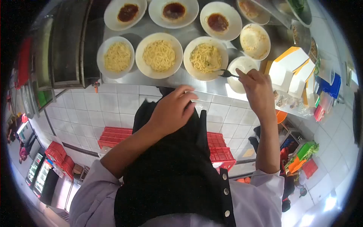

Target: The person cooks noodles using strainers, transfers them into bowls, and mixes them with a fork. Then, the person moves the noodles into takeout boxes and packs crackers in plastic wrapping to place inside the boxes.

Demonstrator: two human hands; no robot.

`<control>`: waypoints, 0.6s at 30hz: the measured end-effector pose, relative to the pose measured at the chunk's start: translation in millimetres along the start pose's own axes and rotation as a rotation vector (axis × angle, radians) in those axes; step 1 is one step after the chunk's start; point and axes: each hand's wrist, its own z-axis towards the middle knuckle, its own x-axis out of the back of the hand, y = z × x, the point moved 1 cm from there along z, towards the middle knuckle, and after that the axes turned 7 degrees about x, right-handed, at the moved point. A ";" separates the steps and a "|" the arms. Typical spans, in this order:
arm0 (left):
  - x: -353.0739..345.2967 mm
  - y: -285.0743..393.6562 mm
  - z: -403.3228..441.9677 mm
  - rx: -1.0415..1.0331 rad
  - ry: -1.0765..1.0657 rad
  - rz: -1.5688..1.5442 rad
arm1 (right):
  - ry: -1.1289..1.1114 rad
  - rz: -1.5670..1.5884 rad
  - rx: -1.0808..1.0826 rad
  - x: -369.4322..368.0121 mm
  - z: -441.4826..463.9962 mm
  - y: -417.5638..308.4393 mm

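Note:
My right hand [256, 89] is closed on a black fork [227, 73], whose tines reach the rim area of the rightmost noodle bowl [205, 57]. Green bits show among those noodles. My left hand [174, 108] hangs in front of the counter edge with fingers apart and nothing in it. Two more white bowls of plain noodles, a middle one [159, 55] and a left one [116, 56], stand in the same row. Behind them are three white bowls with dark sauce [127, 12]. A small white bowl [242, 65] sits just beyond my right hand.
A used bowl with residue [255, 41] and white-and-yellow cartons [289, 72] stand on the right of the steel counter [140, 80]. Dark metal equipment [68, 41] borders the left. Red crates [115, 137] are below on the tiled floor. A blue container [331, 86] is far right.

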 end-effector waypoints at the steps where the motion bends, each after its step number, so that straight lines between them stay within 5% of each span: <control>1: -7.4 3.8 8.2 -0.052 0.016 0.038 | 0.007 -0.020 0.013 -2.7 -0.1 -2.3; 18: -43.2 -3.2 64.9 -0.013 0.206 0.214 | -0.054 -0.204 0.111 -16.0 39.1 6.9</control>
